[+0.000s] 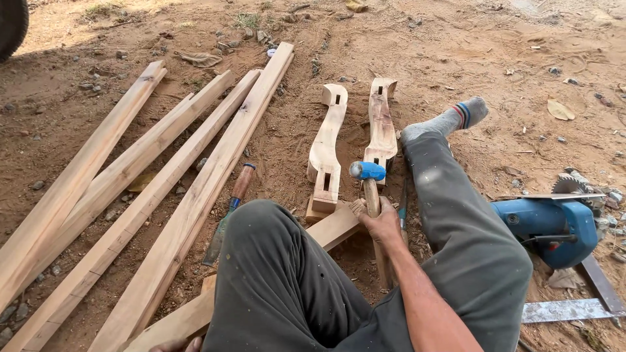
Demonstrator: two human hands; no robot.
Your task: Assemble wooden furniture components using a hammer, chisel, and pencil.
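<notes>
From here I see the right hand point(381, 221) at the centre of the frame, its grip wrapped tight round the wooden handle of a hammer point(369, 186) with a blue head, which is raised just above the near end of a squared wooden rail point(332, 229) running from lower left toward the middle, under the bent knees. A tenon looks already cut on that rail's end, and it sits touching the foot of the left curved leg piece point(325, 153), which has mortise slots cut in it. I judge the joint is being driven together and is not yet seated. The second curved leg piece point(382, 124), just to the right, also shows slots but has no rail in it (so that side appears still to do).

The left hand point(176, 344) only peeks in at the bottom edge, fingertips by the rail; I cannot tell how far its grip is closed or whether it holds anything.

A chisel point(229, 212) lies on the dirt ground point(456, 52) left of the knee. Four long planks point(130, 176) lie fanned across the left half, some with marks or notches, otherwise unassembled. A blue circular saw point(551, 225) rests at the right edge.
</notes>
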